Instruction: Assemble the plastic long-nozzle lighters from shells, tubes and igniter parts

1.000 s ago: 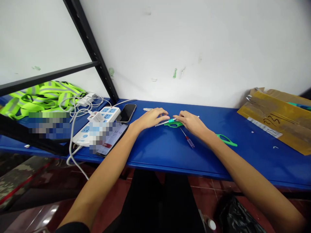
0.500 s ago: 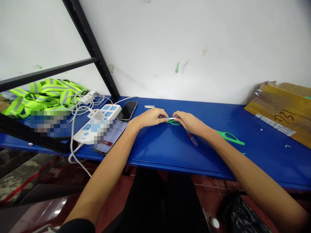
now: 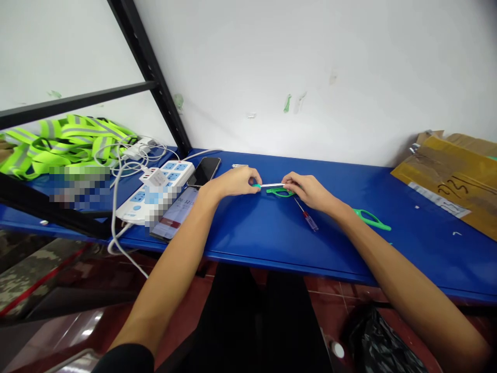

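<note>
Wearer, upper body: black sleeve (image 3: 124,358) on the left arm, stopping near the elbow; edge a plain, rounded band, cloth matt and solid in colour. Left forearm (image 3: 174,264) bare from there down; right forearm (image 3: 392,264) bare along its visible length. Left hand (image 3: 243,181) and right hand (image 3: 305,190) ungloved, fingers slender. Lower body: black trousers (image 3: 291,311) over both legs, plain; seams and folds too dark to make out.

I see open blue table (image 3: 248,230) between my left forearm (image 3: 180,254) and the screwdriver (image 3: 311,221); my right forearm (image 3: 392,261) blocks beyond.
</note>
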{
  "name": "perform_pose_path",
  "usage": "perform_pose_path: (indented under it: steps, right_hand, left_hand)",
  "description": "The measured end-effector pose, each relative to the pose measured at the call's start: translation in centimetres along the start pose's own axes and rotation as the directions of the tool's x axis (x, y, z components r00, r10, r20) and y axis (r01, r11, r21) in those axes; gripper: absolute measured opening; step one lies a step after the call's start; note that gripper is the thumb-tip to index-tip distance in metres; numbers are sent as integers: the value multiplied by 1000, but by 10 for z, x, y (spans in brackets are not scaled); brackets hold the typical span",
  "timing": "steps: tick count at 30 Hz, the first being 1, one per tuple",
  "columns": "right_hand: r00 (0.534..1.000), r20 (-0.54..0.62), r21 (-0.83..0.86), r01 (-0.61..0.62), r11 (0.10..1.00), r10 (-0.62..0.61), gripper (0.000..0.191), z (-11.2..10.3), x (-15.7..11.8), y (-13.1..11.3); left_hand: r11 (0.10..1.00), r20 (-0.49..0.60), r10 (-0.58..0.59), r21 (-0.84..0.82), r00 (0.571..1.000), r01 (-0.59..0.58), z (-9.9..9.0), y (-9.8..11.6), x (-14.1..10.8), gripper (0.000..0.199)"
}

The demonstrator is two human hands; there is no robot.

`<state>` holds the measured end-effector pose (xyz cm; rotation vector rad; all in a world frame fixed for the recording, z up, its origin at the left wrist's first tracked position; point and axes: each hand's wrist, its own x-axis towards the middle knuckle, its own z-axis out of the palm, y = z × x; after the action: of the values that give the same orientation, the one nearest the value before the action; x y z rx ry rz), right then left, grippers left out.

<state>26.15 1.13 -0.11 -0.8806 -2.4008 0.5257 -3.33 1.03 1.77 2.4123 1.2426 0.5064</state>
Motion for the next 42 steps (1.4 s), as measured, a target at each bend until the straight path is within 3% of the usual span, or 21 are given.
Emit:
perform_pose_path:
  steps: [4,11,18,24,33,42]
  right_hand:
    - [1000,-18,20,18,1000,-18,20,7,1,-5]
    - [996,-85,98,12,995,-3,16,17,0,-13]
    - [998,-56,67,4,998,0,35,6,-4,-12]
    - [999,-52,37,-8,999,10,24,-4,-8,4]
    - [994,-81,-46,-73,996,70,27,-19,-12,15]
    - [989,-138,17,-58,998,60,28,-17,-12,1]
  left_hand:
    - [981,-35,124,-142,992,-128,12,22,3,39]
    - [940,-95,197,-265,976,-215,26,24,9,18]
    - [973,-95,183,-124,979,-194,20,29,2,34]
    - [967,-101,250,-18,963,-253,20,35,1,35]
    - [977,-94,202,-43,975,-207,19,29,1,28]
    - [961,-102,239,-117,966,-250,24,31,2,25]
